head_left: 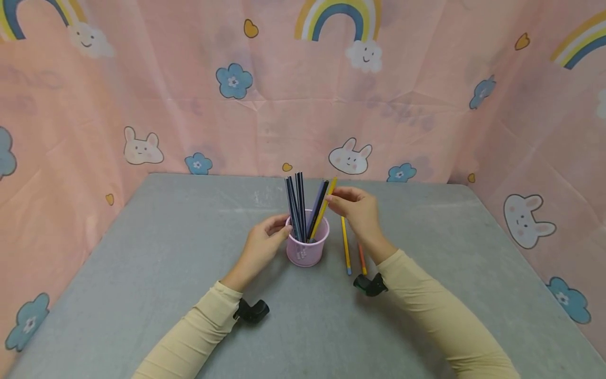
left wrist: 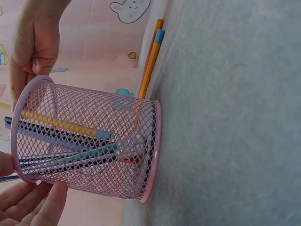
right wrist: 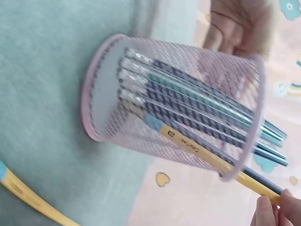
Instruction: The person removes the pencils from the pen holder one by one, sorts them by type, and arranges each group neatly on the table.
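A pink mesh pencil cup [head_left: 305, 255] stands upright on the grey table. My left hand [head_left: 262, 242] grips its left side near the rim, thumb and fingers on either side of the wall in the left wrist view. With thumb and fingertips, my right hand [head_left: 361, 211] pinches the upper part of a yellow pencil [head_left: 324, 213] whose lower part is inside the cup. That pencil has a blue band near its low end [right wrist: 153, 122]. Several dark pencils [head_left: 294, 205] with clear-looking ends lean to the left in the cup. A black pencil and a purple one [head_left: 314, 204] stand beside the yellow one.
Right of the cup, another yellow pencil [head_left: 346, 247] with a blue end lies on the table [head_left: 189, 231], and an orange-red pencil [head_left: 362, 259] lies near the right wrist. Each wrist wears a black camera mount [head_left: 252, 311]. A pink printed cloth [head_left: 284, 121] hangs behind and at both sides.
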`<state>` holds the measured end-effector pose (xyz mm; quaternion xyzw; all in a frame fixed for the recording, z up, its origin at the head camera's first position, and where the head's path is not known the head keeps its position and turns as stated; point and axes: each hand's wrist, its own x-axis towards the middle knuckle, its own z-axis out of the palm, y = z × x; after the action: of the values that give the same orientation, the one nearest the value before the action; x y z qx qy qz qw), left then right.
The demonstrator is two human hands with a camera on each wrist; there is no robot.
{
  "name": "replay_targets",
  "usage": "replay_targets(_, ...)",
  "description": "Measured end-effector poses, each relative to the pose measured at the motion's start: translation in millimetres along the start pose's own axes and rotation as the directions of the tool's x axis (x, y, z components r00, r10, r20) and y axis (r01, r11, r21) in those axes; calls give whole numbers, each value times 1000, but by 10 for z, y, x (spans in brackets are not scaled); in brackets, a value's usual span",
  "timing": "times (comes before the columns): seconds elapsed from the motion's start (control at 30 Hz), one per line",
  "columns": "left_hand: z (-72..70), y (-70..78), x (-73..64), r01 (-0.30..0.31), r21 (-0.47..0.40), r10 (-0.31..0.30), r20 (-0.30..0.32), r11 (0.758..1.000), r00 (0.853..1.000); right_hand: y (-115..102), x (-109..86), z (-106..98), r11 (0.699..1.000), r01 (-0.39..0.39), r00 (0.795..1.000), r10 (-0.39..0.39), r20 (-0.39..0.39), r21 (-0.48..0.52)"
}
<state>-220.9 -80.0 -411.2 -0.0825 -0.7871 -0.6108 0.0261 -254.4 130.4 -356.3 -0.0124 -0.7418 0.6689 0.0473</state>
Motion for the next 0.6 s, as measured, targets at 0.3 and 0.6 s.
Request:
replay_targets(0.3, -2, 6, 0, 1, -8, -1, 1, 1000, 1000, -169, 47, -134, 987, 69, 997, -65, -35, 147)
replay_targets(0.6, -6, 2, 1, 11, -13, -11, 4, 1000, 1000, -367, 42, -272, 962, 113, 992, -96, -81, 249)
